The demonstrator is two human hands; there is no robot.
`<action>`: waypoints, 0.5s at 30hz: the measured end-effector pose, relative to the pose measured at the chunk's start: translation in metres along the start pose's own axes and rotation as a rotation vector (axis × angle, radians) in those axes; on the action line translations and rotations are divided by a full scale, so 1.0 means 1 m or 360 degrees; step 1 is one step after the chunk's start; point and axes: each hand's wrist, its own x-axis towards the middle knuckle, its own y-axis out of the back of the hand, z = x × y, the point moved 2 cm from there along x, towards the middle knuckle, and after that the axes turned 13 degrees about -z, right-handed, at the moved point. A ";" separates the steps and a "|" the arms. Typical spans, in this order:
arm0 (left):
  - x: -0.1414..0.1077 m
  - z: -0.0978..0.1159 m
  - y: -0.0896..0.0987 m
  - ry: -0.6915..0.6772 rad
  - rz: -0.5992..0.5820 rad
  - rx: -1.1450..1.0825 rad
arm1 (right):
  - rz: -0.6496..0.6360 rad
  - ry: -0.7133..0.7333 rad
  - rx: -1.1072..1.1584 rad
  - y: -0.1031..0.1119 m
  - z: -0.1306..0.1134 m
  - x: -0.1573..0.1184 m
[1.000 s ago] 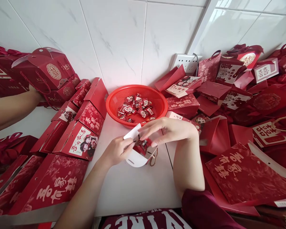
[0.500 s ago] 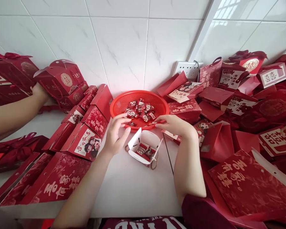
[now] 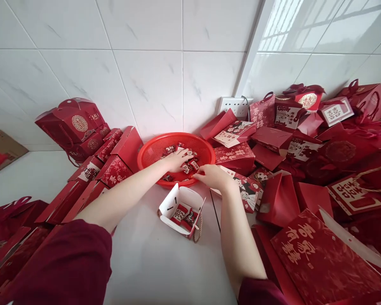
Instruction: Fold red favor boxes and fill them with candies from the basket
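Left hand, earlier short of the basket, now in among the wrapped sweets, fingers loosely spread; grip on any sweet can't be told. Right hand at near right rim of red basket, fingers part curled, hold unclear. Open box just nearer than basket, sweets inside, untouched. Left forearm hides part of the left box row. Gift boxes crowd basket's right side; other person's arm gone from far left
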 end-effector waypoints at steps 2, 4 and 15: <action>0.011 -0.007 0.003 -0.0004 -0.0081 0.0011 | 0.0006 -0.0011 -0.0007 0.001 -0.001 0.000; 0.020 -0.017 0.006 0.0038 -0.0120 -0.0026 | 0.0009 -0.0025 -0.0015 0.002 -0.002 0.001; 0.045 -0.057 -0.001 0.0269 -0.0085 -0.0557 | 0.0050 -0.0073 -0.0099 0.007 -0.004 0.005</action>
